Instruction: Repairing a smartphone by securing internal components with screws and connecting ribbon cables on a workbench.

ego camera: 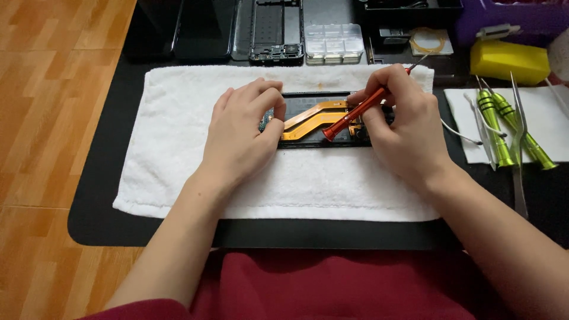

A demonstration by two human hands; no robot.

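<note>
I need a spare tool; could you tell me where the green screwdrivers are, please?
The green screwdrivers lie on the white paper right of the towel, beside the tweezers.

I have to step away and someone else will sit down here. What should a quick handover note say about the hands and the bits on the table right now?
Left hand: steadies the opened phone on the white towel.
Right hand: grip shut on the orange screwdriver, which lies across the phone.
Done: back is off; orange flex cables exposed.
Left: cables look still in place.
Nearby: green screwdrivers, tweezers, clear parts box.
</note>
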